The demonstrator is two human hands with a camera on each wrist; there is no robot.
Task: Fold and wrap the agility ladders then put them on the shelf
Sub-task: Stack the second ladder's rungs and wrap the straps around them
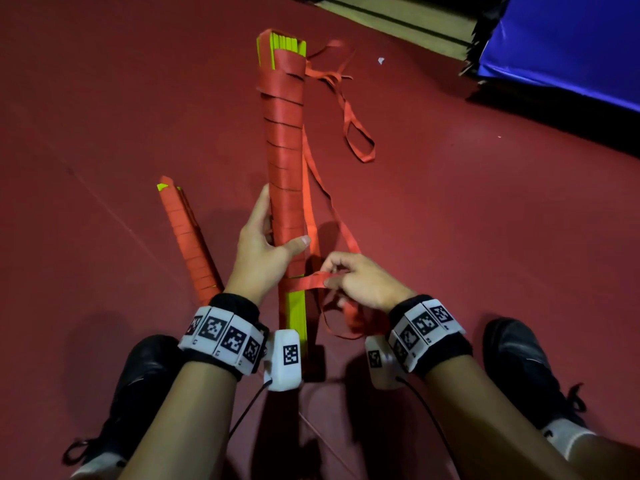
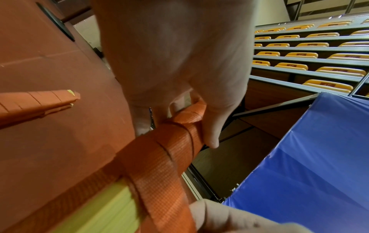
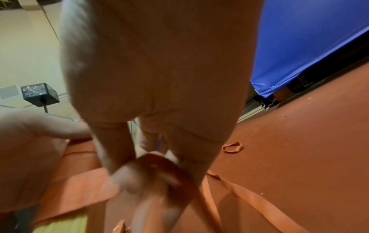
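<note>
Wrapping is under way: the left hand [image 1: 265, 251] clasps the ladder bundle [image 1: 285, 161] above the floor [image 1: 104, 98] while the right hand [image 1: 360, 280] pinches the strap [image 1: 308, 281], which likely next winds tightly over the bare yellow end.

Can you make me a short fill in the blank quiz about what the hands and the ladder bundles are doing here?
1. The left hand grips the upright ladder bundle, wrapped in ____ strap.
2. The right hand pinches the loose strap and pulls it across the ____ rungs.
3. A second wrapped bundle lies on the ____.
4. The mat at the upper right is ____.

Missing words: red; yellow; floor; blue
</note>
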